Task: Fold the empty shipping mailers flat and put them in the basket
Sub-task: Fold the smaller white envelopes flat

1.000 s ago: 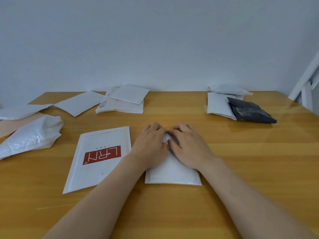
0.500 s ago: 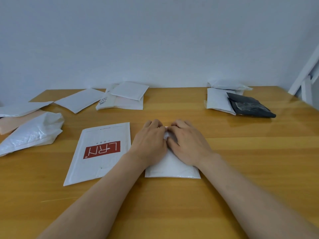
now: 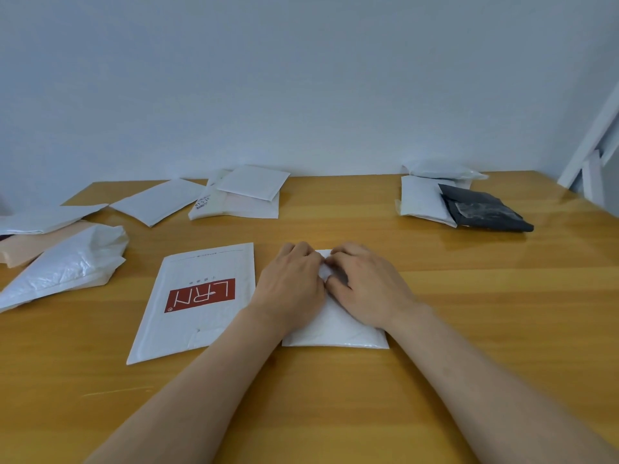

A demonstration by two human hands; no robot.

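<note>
- Little has moved since the earlier frames: both hands stay pressed on the same small white padded mailer [image 3: 335, 329], and only the head view has drifted a touch.
- The left hand [image 3: 291, 286] lies palm down on the mailer's left half, fingers curled at its far edge; the right hand [image 3: 368, 286] lies beside it on the right half, thumb tucked toward the crumpled middle. Neither closes around the mailer; both press it flat against the wooden table [image 3: 469, 329].
- The mailer sits at the table's centre, touching the large white mailer with a red printed label [image 3: 197, 299] on its left.
- No basket is in view, so its place cannot be told.
- Still to do, by my reading: the puffed white plastic mailer [image 3: 63, 266] at the left, the flat white mailers [image 3: 248, 192] at the back, and the black plastic mailer [image 3: 482, 209] lying on a white one at the right.
- Risk: padded film tends to spring back, so lifting the hands too soon would let the fold reopen.
- Risk: pressing unevenly could skew the crease or slide the mailer on the smooth wood, nudging its labelled neighbour.
</note>
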